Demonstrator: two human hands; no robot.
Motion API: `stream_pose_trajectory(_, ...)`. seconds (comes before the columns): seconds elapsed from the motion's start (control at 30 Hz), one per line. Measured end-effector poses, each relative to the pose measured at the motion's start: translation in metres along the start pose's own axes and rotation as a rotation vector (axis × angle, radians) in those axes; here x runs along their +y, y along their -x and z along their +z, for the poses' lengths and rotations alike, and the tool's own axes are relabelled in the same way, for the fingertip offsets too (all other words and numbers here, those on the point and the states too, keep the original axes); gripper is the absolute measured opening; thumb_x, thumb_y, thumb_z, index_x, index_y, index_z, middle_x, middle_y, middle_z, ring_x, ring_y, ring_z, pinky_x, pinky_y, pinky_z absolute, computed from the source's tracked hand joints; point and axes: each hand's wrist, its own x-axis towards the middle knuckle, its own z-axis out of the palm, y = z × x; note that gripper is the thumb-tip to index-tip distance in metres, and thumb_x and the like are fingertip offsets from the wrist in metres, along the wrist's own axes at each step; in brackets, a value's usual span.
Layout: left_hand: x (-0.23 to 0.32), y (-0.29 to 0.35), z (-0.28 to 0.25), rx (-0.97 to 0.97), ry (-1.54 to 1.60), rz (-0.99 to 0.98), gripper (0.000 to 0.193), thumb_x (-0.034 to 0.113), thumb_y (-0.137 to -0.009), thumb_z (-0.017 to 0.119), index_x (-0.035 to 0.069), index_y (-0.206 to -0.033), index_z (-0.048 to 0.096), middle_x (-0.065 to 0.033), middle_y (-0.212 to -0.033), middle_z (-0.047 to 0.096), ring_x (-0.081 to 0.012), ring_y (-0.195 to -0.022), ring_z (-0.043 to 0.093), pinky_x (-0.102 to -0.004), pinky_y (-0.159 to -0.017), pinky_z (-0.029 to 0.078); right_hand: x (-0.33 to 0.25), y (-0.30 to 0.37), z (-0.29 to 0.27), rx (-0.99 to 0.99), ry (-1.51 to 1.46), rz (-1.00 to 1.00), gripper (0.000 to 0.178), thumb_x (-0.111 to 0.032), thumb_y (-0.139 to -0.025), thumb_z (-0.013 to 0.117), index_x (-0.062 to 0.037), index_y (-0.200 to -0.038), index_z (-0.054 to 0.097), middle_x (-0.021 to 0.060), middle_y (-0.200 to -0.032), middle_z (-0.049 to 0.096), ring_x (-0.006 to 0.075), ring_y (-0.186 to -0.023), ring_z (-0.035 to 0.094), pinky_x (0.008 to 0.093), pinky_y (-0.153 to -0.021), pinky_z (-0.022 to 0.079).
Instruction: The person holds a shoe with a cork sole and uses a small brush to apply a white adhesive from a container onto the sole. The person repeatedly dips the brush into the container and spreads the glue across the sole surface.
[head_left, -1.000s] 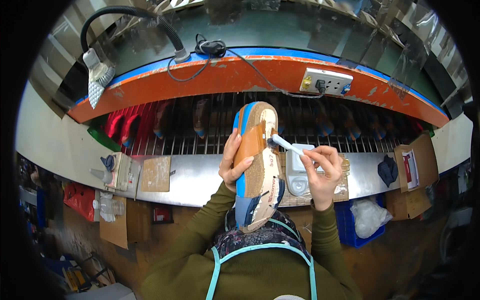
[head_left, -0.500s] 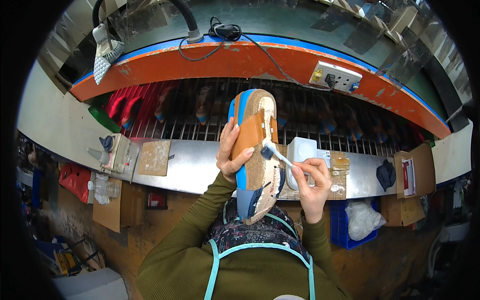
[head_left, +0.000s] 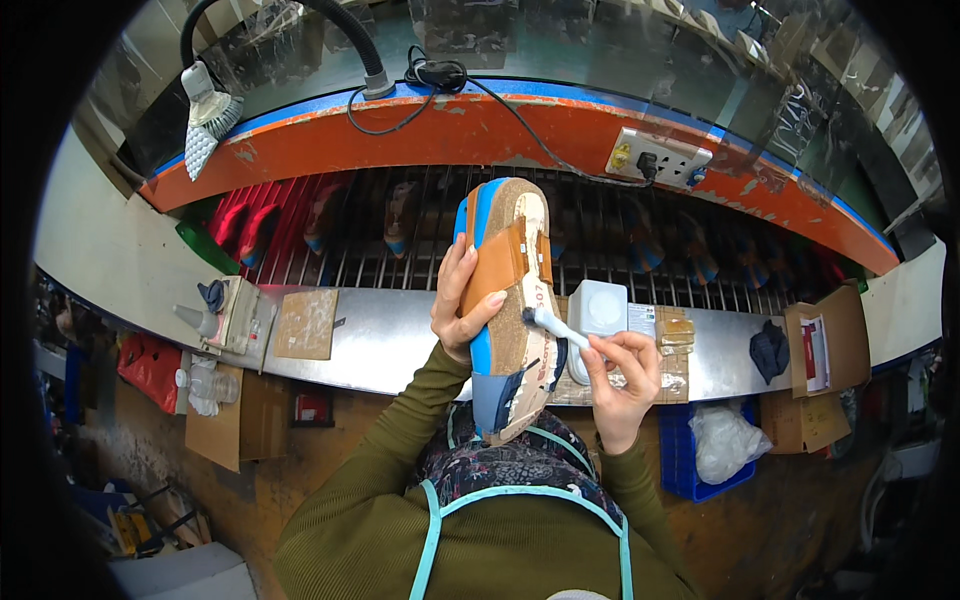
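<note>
My left hand (head_left: 460, 308) grips an unfinished shoe (head_left: 508, 350) around its side, fingers and thumb pressed on the tan leather. The shoe sits on a blue last, underside facing up and toward the right, with a cork-brown rim, a pale insole bottom and dark blue material at the near end. Between thumb and fingers, my right hand (head_left: 625, 385) pinches a white-handled brush (head_left: 560, 328). Its dark tip touches the shoe's underside near the middle. Beside the brush, a white pot (head_left: 603, 308) stands on a brown mat (head_left: 673, 378) on the metal bench.
Behind the bench, a rack of metal bars (head_left: 360, 265) carries several shoes under an orange beam (head_left: 400, 150) with a socket strip (head_left: 658, 157). A scrub brush (head_left: 210, 115) hangs at far left. A board (head_left: 306, 323) lies on the bench; a blue crate (head_left: 692, 475) stands below right.
The brush and my right hand have shifted slightly toward me along the underside, uncovering red print there. My left hand keeps its hold on the shoe. The view has turned a little.
</note>
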Motion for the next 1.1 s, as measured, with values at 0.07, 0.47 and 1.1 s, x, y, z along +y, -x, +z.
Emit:
stream_pose_trajectory(0.07, -0.002, 0.002, 0.002, -0.003, -0.009, -0.007, 0.038, 0.016, -0.078, 0.077, 0.019, -0.111, 0.058, -0.0191, -0.137, 0.049, -0.0460, -0.130, 0.045, -0.0580, -0.105, 0.042, 0.000, 0.009, 0.001, 0.016, -0.029, 0.037, 0.020, -0.009, -0.074, 0.082, -0.0106, -0.093, 0.076, 0.0008, -0.088, 0.061, 0.0162, -0.079, 0.047, 0.0302, -0.075, 0.035)
stream_pose_trajectory(0.47, -0.011, -0.003, 0.019, -0.014, -0.003, -0.051, 0.038, 0.017, -0.077, 0.078, 0.017, -0.110, 0.059, -0.0200, -0.138, 0.049, -0.0456, -0.130, 0.045, -0.0567, -0.106, 0.042, 0.004, 0.021, -0.006, 0.118, 0.156, -0.234, 0.026, -0.011, -0.072, 0.084, -0.0140, -0.097, 0.076, -0.0002, -0.094, 0.061, 0.0140, -0.083, 0.054, 0.0324, -0.080, 0.032)
stream_pose_trajectory(1.1, 0.004, 0.027, 0.007, -0.087, -0.268, -0.409, 0.043, 0.019, -0.080, 0.074, 0.013, -0.121, 0.065, -0.0188, -0.144, 0.046, -0.0404, -0.135, 0.042, -0.0479, -0.109, 0.037, 0.002, 0.031, 0.006, -0.150, -0.316, 0.360, 0.012, -0.006, -0.083, 0.076, 0.0000, -0.093, 0.074, 0.0038, -0.092, 0.057, 0.0087, -0.076, 0.052, 0.0219, -0.062, 0.044)
